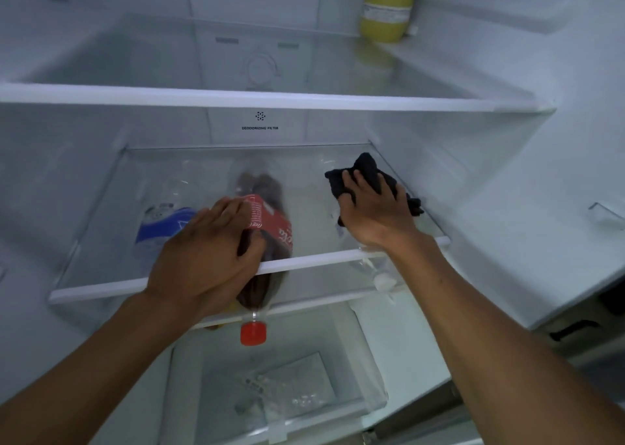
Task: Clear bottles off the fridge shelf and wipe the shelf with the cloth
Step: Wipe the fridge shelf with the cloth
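Open fridge, glass shelf (101,208) at centre.
Left hand (206,258) grasps the blurred cola bottle (270,228) overhanging at 6 o'clock; right hand (375,214) clenches the cloth (365,170) at 3; blue-labelled bottle (162,221) at 9, half hidden.

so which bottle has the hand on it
The cola bottle with the red label and red cap, under the left hand. The blue-label bottle beside it and the yellow bottle above are untouched.
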Demonstrator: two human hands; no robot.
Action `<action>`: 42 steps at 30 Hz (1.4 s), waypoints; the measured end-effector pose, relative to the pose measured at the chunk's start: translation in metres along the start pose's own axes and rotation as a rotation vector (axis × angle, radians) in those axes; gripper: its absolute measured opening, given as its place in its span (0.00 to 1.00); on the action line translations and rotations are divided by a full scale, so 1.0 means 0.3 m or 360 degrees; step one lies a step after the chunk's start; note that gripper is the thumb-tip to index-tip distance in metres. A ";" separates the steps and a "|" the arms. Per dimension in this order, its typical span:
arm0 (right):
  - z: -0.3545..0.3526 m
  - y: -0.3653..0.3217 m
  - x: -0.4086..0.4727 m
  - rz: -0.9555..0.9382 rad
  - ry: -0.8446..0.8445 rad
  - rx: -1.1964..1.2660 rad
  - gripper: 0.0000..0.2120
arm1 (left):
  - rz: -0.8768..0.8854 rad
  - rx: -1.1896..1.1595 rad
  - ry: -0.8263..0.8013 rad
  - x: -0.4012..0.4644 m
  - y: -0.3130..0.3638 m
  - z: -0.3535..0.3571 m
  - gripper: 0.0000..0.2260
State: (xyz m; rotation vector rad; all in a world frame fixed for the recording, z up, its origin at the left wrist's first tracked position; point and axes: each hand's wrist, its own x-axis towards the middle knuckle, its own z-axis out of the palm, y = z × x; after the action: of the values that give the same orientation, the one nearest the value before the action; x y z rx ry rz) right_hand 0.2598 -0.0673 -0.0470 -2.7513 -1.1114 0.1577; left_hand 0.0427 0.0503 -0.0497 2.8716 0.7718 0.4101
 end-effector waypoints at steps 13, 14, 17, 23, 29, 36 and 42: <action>0.010 -0.044 0.397 -0.0162 0.0069 0.0024 0.26 | -0.0094 0.0136 0.0006 0.063 -0.024 0.077 0.34; 0.017 -0.076 0.399 -0.0204 0.0035 0.0019 0.26 | -0.0089 0.0144 0.0003 0.062 -0.028 0.081 0.34; 0.045 -0.229 0.345 -0.0506 -0.0022 -0.0042 0.26 | -0.0037 0.0142 0.0024 0.063 -0.032 0.075 0.34; 0.039 -0.318 0.211 -0.0883 -0.0152 0.0073 0.25 | -0.0041 0.0085 0.0074 0.057 -0.034 0.067 0.33; -0.040 0.041 0.212 -0.0223 -0.0006 -0.0080 0.27 | -0.0062 0.0096 0.0054 0.050 -0.021 0.049 0.34; 0.020 -0.058 0.079 -0.0044 0.0128 0.0113 0.25 | -0.0053 0.0191 0.0028 0.055 -0.019 0.050 0.33; 0.001 -0.099 -0.023 -0.0486 -0.0050 0.0211 0.24 | -0.0049 0.0123 0.0091 0.051 -0.016 0.050 0.30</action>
State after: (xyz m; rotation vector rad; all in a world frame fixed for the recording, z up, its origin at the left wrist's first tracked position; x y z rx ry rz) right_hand 0.2347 -0.0512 -0.0412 -2.4366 -1.4552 0.2248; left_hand 0.0577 0.0612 -0.0616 2.9268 0.8590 0.4704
